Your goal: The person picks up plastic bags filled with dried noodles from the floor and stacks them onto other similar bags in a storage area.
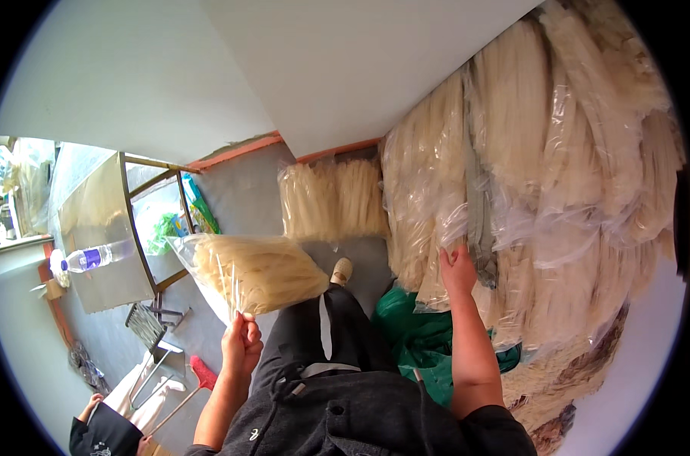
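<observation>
the left hand [242, 343] is closed in a fist round the gathered end of a clear plastic bag of pale noodles [257, 272], holding it up so the bag juts out over the grey floor [242, 201] in front of the person's dark trouser leg [322, 334]. the strands inside lie lengthwise, cream-coloured, some poking loose near the fist.

the right hand [456, 270] is out at the big stack of noodle bags [542, 182] heaped against the white wall [360, 68] — its fingers are curled onto the crinkled plastic at the edge of one bag low in the pile, pinching it; how firm the grip is i cannot tell. under that hand and the stack lies a rumpled green sheet [409, 342].

further back, one more bag of noodles [333, 201] stands by itself on the floor against the orange skirting, well apart from the bag in the fist. off to the left there's a metal-framed table [128, 243] with a plastic water bottle [90, 258] lying on it, and a red-handled tool [200, 376] on the floor — another person's dark sleeve [102, 437] shows at the bottom corner.
</observation>
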